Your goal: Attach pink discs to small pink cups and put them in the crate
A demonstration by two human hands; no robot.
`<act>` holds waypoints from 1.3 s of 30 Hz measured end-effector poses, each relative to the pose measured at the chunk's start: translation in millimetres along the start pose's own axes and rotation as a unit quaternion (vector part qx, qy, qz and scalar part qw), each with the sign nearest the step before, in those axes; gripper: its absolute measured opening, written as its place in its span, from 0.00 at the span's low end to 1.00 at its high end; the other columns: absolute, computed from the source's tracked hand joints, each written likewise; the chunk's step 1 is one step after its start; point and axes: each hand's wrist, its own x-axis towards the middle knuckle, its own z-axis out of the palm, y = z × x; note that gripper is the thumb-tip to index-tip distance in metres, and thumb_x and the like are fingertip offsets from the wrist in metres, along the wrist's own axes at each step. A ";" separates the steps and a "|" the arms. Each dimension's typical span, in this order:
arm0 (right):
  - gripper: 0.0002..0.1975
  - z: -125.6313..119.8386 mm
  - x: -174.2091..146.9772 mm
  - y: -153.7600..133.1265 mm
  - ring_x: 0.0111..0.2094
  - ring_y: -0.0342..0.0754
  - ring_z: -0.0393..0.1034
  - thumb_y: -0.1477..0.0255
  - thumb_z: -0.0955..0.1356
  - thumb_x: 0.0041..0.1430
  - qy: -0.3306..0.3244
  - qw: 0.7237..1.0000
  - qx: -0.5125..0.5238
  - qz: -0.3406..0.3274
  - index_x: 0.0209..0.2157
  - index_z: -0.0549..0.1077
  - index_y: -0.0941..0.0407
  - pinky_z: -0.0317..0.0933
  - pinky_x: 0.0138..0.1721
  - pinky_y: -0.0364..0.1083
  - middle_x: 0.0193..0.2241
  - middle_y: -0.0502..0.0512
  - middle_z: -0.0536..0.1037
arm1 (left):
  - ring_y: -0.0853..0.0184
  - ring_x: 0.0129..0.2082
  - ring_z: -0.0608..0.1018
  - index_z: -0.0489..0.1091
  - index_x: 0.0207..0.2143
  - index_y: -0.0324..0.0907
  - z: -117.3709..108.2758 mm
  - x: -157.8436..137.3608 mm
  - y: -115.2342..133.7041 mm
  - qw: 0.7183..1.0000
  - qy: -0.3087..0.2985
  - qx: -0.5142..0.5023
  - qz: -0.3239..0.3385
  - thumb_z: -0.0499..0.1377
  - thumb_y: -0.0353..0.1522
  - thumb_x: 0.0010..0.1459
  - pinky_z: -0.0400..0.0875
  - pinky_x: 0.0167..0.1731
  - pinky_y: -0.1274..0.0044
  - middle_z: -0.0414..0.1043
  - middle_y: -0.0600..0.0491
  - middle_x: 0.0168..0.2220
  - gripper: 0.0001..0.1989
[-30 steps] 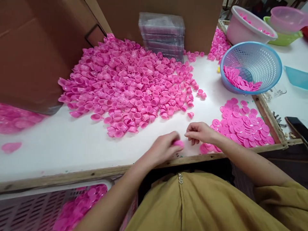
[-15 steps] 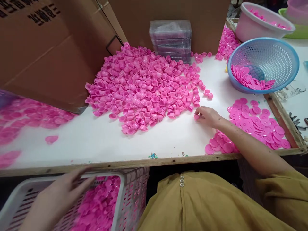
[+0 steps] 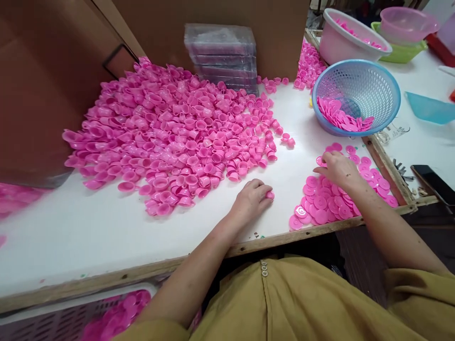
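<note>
L hand (image 3: 250,200) curled narrow, pinching a small pink pc (image 3: 270,194), mostly hidden by fingers, low over white table (image 3: 106,232), contact unclear; R hand (image 3: 334,168) over pile of pink discs (image 3: 321,202), thumb + fingers bent abt one disc (image 3: 320,161), can't tell if gripped; big heap of pink cups (image 3: 170,123) beyond & left of L hand, clear packs (image 3: 222,52) behind heap; blue basket (image 3: 389,104) w/ more discs past R hand; phone (image 3: 432,182) far right.
</note>
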 end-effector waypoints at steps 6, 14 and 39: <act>0.04 1.5 1.4 16.0 0.38 0.62 0.71 0.73 0.65 0.59 0.021 1.000 0.012 0.016 0.33 0.70 0.59 0.60 0.33 0.52 0.34 0.69 0.75 | 0.64 0.39 0.71 0.76 0.38 0.44 6.0 -4.0 -3.1 0.999 0.043 -0.004 -0.012 0.58 0.34 0.57 0.68 0.42 0.72 0.69 0.50 0.38 0.09; 0.09 9.7 -14.7 -70.1 0.24 0.44 0.71 0.66 0.71 0.56 -0.149 0.885 0.437 -0.058 0.29 0.70 0.56 0.63 0.23 0.41 0.23 0.51 0.76 | 0.60 0.41 0.69 0.76 0.38 0.46 3.0 -3.4 -3.8 0.997 0.028 0.025 -0.062 0.64 0.38 0.52 0.63 0.44 0.68 0.73 0.52 0.39 0.11; 0.10 36.7 -0.4 -116.1 0.14 0.43 0.71 0.78 0.70 0.57 -0.334 0.783 0.524 0.022 0.25 0.65 0.57 0.58 0.11 0.35 0.12 0.47 0.72 | 0.62 0.37 0.71 0.75 0.30 0.44 1.8 1.3 -8.8 0.996 0.029 -0.001 -0.084 0.64 0.43 0.50 0.62 0.39 0.70 0.74 0.52 0.33 0.12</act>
